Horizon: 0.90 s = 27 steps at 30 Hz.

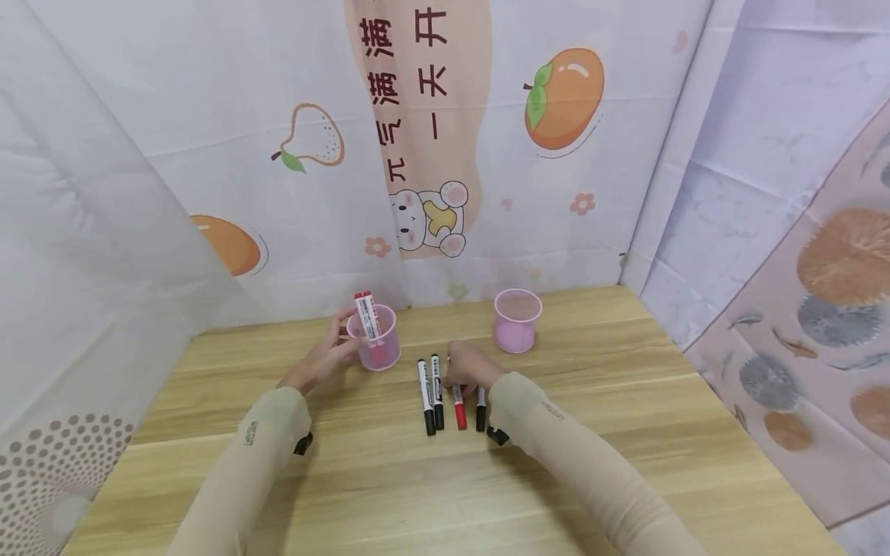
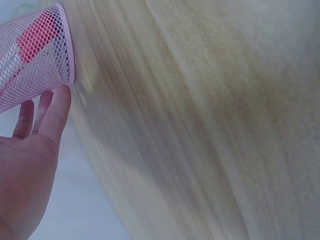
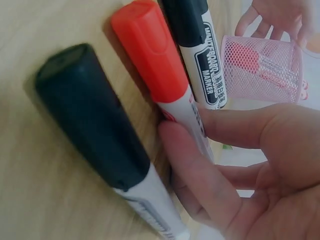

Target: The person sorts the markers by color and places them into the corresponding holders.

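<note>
My left hand [image 1: 327, 355] holds a pink mesh pen cup [image 1: 391, 349] by its left side, thumb in front and fingers behind. Two white markers with red ends [image 1: 367, 313] stand tilted inside that cup. Over the row of markers on the table, my right hand [image 1: 469, 365] pinches the white barrel of a red-capped whiteboard marker [image 3: 172, 97] between thumb and fingers. One black-capped marker [image 3: 100, 120] lies to its right, partly under the hand in the head view. To its left are two more black-capped markers, the inner one [image 1: 436, 394] and the outer one [image 1: 426, 398].
A second pink mesh cup [image 1: 514, 341] stands at the back right, with no markers showing in it. Both cups are close to the printed curtain [image 1: 445, 270] behind the wooden table [image 1: 389, 494]. Another curtain [image 1: 765, 309] hangs along the right side.
</note>
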### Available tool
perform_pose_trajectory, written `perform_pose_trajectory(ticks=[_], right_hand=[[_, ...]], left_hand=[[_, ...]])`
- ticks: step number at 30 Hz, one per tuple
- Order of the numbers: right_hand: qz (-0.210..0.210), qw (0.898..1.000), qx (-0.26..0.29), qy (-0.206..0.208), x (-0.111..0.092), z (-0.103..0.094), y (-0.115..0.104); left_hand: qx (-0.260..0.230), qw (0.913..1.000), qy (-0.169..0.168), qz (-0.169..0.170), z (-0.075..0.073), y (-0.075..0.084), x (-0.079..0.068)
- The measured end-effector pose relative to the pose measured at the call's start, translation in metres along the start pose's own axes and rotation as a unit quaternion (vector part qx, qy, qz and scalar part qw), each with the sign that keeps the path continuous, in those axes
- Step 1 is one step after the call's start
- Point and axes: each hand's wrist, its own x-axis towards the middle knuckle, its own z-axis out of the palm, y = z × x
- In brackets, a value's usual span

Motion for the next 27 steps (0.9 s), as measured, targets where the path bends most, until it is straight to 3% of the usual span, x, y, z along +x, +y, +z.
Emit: perform_pose_trajectory(ticks=[19, 27], right_hand=[[0.001, 1.000, -0.015, -0.004, 0.003, 0.005, -0.006], [0.006, 1.000, -0.026, -0.001, 0.003, 0.004, -0.007]], left_hand=[[-0.008, 1.0000, 0.001, -0.002, -0.004, 0.005, -0.009], [-0.007, 1.0000, -0.001, 0.004, -0.004, 0.003, -0.007]])
